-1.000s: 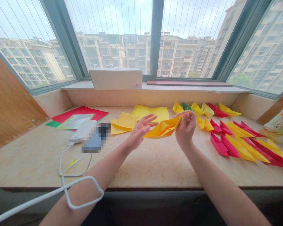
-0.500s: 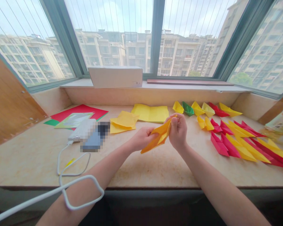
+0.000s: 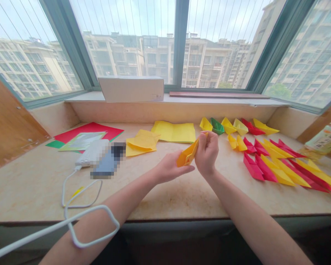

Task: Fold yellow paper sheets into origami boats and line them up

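Note:
A folded orange-yellow paper (image 3: pixel 187 156) is between my two hands above the counter, its layers partly spread and its near end tilted down to the left. My right hand (image 3: pixel 207 152) is closed on the paper's upper right end, fingers curled and thumb pressed against it. My left hand (image 3: pixel 168 167) supports the lower left end, its thumb stretched out beneath the paper and its other fingers mostly hidden behind. Beyond the left hand lie orange-yellow sheets (image 3: pixel 142 142) and a creased yellow sheet (image 3: pixel 173 131).
Folded paper boats, such as a green one (image 3: pixel 217 126), and long red and yellow shapes (image 3: pixel 278 171) fill the counter's right side. At left are red paper (image 3: pixel 92 129), a white power bank (image 3: pixel 92 152), a phone (image 3: pixel 109 162) and a white cable (image 3: pixel 92 208). A bottle (image 3: pixel 324 140) stands far right.
The paper has turned and now looks shorter, more folded together. My left thumb has come off the paper and stretches out below it. My right hand keeps its hold.

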A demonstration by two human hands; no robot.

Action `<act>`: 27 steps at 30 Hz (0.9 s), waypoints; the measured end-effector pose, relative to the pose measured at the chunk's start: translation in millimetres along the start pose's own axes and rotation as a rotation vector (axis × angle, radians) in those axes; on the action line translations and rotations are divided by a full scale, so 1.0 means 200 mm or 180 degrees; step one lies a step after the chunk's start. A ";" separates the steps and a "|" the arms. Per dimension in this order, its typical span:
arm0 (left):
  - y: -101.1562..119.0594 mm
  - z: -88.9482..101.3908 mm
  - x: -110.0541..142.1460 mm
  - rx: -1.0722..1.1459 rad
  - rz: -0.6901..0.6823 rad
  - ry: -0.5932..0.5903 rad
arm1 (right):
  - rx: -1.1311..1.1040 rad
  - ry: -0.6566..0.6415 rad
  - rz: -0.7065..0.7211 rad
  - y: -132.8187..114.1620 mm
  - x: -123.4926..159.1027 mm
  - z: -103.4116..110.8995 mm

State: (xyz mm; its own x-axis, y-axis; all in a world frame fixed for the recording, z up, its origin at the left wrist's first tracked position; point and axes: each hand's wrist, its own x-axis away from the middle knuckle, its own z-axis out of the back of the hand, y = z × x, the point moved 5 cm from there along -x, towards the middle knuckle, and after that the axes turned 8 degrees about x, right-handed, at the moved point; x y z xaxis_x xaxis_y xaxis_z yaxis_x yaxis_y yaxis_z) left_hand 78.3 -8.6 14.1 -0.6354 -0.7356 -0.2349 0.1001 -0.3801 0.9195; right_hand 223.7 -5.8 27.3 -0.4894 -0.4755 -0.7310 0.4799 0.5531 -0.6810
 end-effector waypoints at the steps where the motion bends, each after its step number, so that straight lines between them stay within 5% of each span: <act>1: -0.02 -0.01 0.00 0.0127 0.0065 -0.0022 | 0.0004 0.0020 -0.0031 0.00 0.00 0.00; 5: -0.07 -0.03 -0.01 0.1105 0.0311 -0.0239 | -0.0198 -0.0213 -0.0349 0.03 -0.03 -0.02; 12: -0.13 0.04 -0.04 0.2171 0.0512 -0.0021 | -0.0455 -0.2129 -0.0910 0.07 0.01 -0.13; 21: -0.14 0.03 -0.03 0.2000 0.0773 -0.0187 | 0.0044 -0.1715 -0.0784 0.06 0.00 -0.08; 27: -0.11 0.06 -0.05 0.1928 0.0432 -0.0005 | -0.0187 -0.2553 -0.0634 0.08 0.05 -0.13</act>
State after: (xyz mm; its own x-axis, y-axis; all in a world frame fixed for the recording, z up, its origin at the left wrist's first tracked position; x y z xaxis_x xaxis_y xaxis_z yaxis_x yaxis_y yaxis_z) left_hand 73.4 13.1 -0.5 -0.6487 -0.7540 -0.1035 -0.2721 0.1028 0.9568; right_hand 208.5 15.8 10.2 0.1176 -0.8997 -0.4203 0.3895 0.4311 -0.8139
